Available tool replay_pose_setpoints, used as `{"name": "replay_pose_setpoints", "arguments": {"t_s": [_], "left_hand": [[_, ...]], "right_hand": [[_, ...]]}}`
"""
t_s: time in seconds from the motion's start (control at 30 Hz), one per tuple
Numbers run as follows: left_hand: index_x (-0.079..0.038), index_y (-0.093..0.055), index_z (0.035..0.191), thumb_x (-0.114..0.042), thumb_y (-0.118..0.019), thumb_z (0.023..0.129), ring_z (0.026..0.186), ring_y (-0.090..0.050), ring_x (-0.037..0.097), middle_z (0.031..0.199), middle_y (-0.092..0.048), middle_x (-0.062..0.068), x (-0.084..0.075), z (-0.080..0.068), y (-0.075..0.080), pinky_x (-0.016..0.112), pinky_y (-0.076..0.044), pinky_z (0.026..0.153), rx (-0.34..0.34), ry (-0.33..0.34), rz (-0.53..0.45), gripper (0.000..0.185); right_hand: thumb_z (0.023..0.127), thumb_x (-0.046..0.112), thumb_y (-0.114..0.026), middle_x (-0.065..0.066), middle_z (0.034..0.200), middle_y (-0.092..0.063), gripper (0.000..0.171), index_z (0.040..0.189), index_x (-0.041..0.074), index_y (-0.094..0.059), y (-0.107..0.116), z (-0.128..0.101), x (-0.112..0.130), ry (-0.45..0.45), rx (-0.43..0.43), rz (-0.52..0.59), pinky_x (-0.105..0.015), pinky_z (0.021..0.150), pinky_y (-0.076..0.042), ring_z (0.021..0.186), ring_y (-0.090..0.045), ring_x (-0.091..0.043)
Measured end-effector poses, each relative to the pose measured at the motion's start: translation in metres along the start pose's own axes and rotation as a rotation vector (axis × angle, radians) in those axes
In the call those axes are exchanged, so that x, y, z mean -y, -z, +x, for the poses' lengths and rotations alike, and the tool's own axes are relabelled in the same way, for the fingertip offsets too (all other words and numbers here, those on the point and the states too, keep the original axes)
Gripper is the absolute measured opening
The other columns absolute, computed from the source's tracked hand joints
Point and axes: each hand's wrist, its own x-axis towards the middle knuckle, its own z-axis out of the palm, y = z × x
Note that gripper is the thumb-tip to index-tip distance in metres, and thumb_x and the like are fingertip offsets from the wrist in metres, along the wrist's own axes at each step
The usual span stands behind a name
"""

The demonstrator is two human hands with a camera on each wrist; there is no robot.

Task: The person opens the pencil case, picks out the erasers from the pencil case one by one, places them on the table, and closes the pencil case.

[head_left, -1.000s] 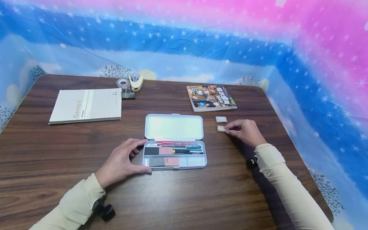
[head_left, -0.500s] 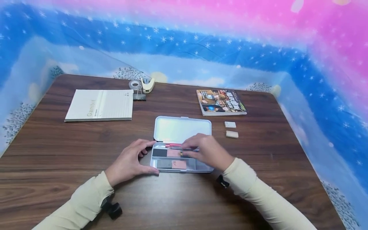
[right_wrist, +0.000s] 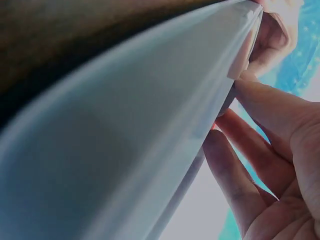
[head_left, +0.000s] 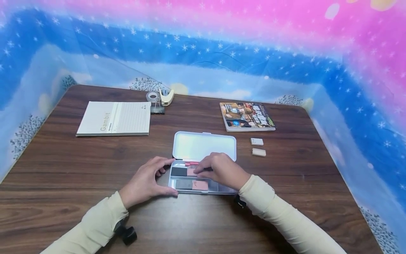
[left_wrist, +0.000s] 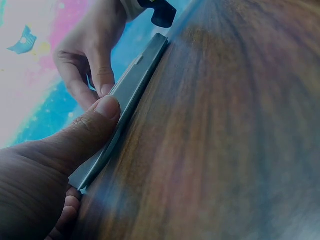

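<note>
A white pencil case (head_left: 204, 144) lies with its lid laid back on the table. My left hand (head_left: 144, 183) grips its left end, thumb at the front wall and fingers at the back corner. In the left wrist view the thumb (left_wrist: 85, 132) lies against the case's side. Over the rear compartment, my right hand (head_left: 223, 171) pinches the right end of a black-and-pink eraser (head_left: 180, 171) with thumb and fingertips. Red pens (head_left: 190, 163) show behind it, partly covered by the hand. A grey-and-pink eraser (head_left: 191, 185) sits in the front compartment.
Two small whitish erasers (head_left: 257, 141) lie right of the case, below a comic book (head_left: 248, 116). At the back left are a notebook (head_left: 115, 118), a binder clip (head_left: 157, 108), a tape roll (head_left: 153, 96) and a cream stapler-like item (head_left: 166, 97). Patterned cloth surrounds the table.
My right hand has let go of the lower whitish eraser, moved left into the case, and shifted from the pens onto the black-and-pink eraser. The left hand keeps its hold.
</note>
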Motion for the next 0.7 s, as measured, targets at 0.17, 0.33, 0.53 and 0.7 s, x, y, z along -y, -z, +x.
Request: {"name": "replay_pose_setpoints", "arguments": {"t_s": [0.17, 0.33, 0.53, 0.7], "left_hand": [[-0.004, -0.061, 0.146, -0.047, -0.1, 0.067, 0.101, -0.057, 0.018, 0.126, -0.061, 0.008, 0.0, 0.001, 0.0, 0.036, -0.054, 0.087, -0.003, -0.002, 0.0, 0.098], [-0.004, -0.061, 0.146, -0.047, -0.1, 0.066, 0.101, -0.057, 0.017, 0.125, -0.062, 0.007, 0.001, 0.0, -0.001, 0.036, -0.054, 0.086, -0.01, 0.0, 0.003, 0.099], [-0.003, -0.061, 0.146, -0.049, -0.1, 0.065, 0.1, -0.057, 0.017, 0.127, -0.061, 0.008, -0.002, 0.0, -0.002, 0.036, -0.054, 0.086, -0.004, 0.012, 0.007, 0.101], [-0.003, -0.061, 0.145, -0.048, -0.101, 0.065, 0.1, -0.056, 0.016, 0.125, -0.062, 0.007, -0.001, 0.0, -0.002, 0.035, -0.054, 0.085, -0.018, 0.002, 0.011, 0.1]], "right_hand": [[0.093, 0.014, -0.084, 0.005, 0.105, -0.079, 0.019, 0.112, 0.015, -0.084, -0.001, -0.002, 0.003, -0.015, 0.0, 0.001, -0.031, 0.093, -0.057, 0.1, -0.07, -0.008], [0.093, 0.014, -0.083, 0.008, 0.106, -0.078, 0.018, 0.111, 0.019, -0.085, -0.005, -0.004, 0.0, -0.036, -0.037, 0.034, -0.03, 0.093, -0.056, 0.101, -0.068, -0.005], [0.09, 0.011, -0.086, 0.006, 0.107, -0.076, 0.021, 0.109, 0.02, -0.085, 0.014, -0.029, -0.018, -0.059, -0.185, 0.046, -0.031, 0.083, -0.059, 0.098, -0.068, -0.007], [0.085, 0.005, -0.088, 0.001, 0.107, -0.077, 0.025, 0.106, 0.018, -0.085, 0.045, -0.079, -0.064, -0.146, -0.336, -0.08, -0.04, 0.082, -0.06, 0.1, -0.072, -0.017]]}}
